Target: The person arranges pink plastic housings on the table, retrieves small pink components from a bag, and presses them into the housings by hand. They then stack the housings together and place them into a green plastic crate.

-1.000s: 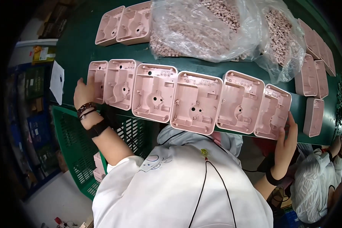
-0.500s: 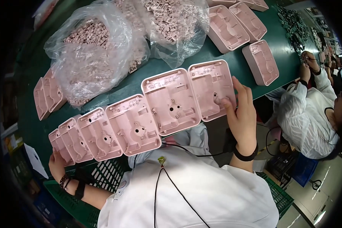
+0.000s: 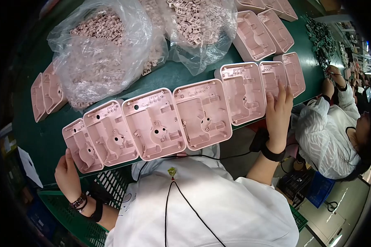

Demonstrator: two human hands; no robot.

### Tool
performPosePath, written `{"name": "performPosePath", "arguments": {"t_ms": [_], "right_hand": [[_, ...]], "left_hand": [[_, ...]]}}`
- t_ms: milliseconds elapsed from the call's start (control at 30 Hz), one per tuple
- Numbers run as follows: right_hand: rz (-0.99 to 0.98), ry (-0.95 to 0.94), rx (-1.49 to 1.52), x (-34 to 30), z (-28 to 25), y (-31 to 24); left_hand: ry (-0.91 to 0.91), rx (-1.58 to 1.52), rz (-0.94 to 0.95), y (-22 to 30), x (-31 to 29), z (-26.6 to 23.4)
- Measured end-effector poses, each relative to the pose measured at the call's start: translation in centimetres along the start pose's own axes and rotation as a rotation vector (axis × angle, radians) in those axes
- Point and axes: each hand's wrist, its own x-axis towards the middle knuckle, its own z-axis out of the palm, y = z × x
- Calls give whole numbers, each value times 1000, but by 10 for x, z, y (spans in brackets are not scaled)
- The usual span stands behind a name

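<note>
A slanting row of pink plastic housings stands along the near side of the green table. My left hand point(image 3: 68, 175) is beside the leftmost housing point(image 3: 84, 161), fingers loosely bent and the thumb against its end wall; nothing shows within its grasp. At the row's other end, my right hand point(image 3: 279, 115) lies with outstretched, parted fingers over the near side of a small-looking housing point(image 3: 272, 74). Between them are larger-looking housings, among them one in the middle point(image 3: 146, 133) with moulded posts and dark holes inside. Both palms are hidden.
Clear plastic bags point(image 3: 99, 78) full of small pink parts lie behind the row. More pink housings point(image 3: 253, 35) stand at the far right, others point(image 3: 39, 99) at the left. A green crate point(image 3: 62, 206) is below the table edge. A co-worker point(image 3: 323, 136) sits to my right.
The row of housings has shifted to the right, now meeting the housing at the far right. My right hand has moved right with it; my left hand has moved slightly right.
</note>
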Motion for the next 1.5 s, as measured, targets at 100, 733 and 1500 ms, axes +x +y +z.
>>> {"name": "performPosePath", "arguments": {"t_ms": [100,733,1500], "right_hand": [[22,15,12,7,1,10],[-695,-318,797,-21,-57,-150],[-489,-149,-21,13,-33,-114]], "left_hand": [[-34,34,3,11,-10,-2],[-756,-985,488,106,-40,8],[-730,-1227,715,111,-48,28]]}}
